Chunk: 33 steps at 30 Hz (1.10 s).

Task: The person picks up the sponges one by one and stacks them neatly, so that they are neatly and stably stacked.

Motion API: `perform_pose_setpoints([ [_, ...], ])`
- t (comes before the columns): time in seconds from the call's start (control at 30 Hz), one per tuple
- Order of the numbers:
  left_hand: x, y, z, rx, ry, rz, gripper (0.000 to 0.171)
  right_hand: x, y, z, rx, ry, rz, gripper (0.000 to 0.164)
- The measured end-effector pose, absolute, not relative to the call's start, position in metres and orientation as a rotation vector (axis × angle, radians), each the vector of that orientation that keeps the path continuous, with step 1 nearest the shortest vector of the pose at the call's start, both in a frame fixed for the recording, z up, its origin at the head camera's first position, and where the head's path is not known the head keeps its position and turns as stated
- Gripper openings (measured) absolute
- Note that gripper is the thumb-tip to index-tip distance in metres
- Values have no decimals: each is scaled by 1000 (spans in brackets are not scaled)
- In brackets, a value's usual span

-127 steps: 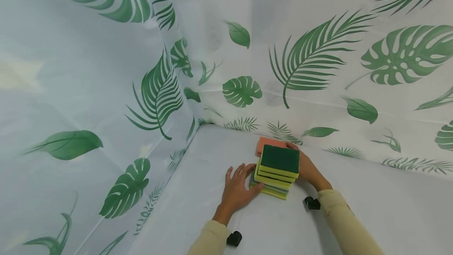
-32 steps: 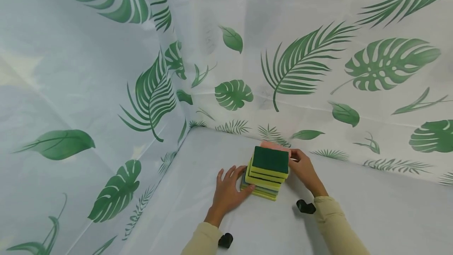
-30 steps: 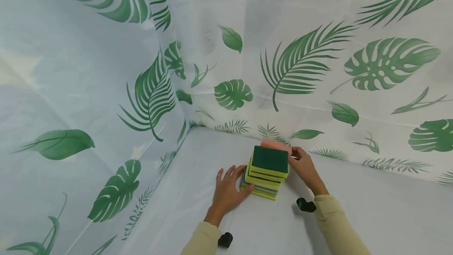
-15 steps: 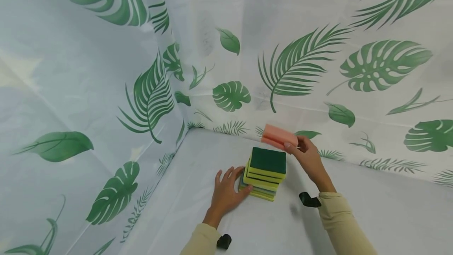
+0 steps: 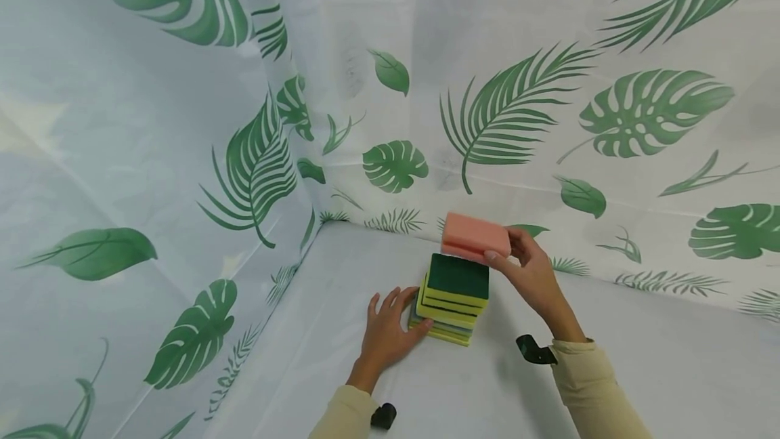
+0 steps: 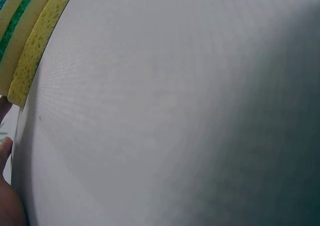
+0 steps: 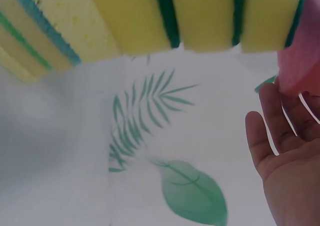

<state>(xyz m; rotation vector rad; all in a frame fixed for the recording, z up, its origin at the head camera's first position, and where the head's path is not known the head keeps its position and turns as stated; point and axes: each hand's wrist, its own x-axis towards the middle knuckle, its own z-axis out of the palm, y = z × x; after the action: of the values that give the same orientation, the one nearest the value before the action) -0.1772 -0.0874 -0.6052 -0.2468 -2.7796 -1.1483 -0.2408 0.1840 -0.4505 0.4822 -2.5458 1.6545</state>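
My right hand (image 5: pixel 535 280) pinches a pink sponge (image 5: pixel 474 232) by its right end, thumb in front and fingers behind. In the head view the sponge appears just beyond the top of a stack of sponges (image 5: pixel 458 278); whether they touch I cannot tell. Dark green scouring pad tops the stack, above yellow foam layers; lower layers show grey-blue and green bands. My left hand (image 5: pixel 390 336) rests at the stack's lower left, its thumb and index finger touching the sides, other fingers spread. In the right wrist view the pink sponge (image 7: pixel 302 51) is at the right edge, past the top sponge.
The stack stands on a white table surface (image 5: pixel 445 391). White walls (image 5: pixel 524 188) printed with green leaves rise behind and at the left. A dark wrist camera (image 5: pixel 536 349) sits at the right cuff, another dark camera (image 5: pixel 384 416) at the left.
The pink sponge, behind the stack earlier, was lifted by my right hand, then shifted left towards the stack's top. My left hand stayed at the stack. The head view turned slightly right.
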Motion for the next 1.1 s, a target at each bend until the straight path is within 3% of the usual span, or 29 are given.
perform_pose_setpoints([
  [0.27, -178, -87, -605, -260, -2783, -1166, 78, -226, 183, -447, 624, -2461, 1693, 54],
  [1.1, -179, -90, -608, -276, -2779, -1160, 81, -199, 174, -461, 640, -2466, 1602, 64],
])
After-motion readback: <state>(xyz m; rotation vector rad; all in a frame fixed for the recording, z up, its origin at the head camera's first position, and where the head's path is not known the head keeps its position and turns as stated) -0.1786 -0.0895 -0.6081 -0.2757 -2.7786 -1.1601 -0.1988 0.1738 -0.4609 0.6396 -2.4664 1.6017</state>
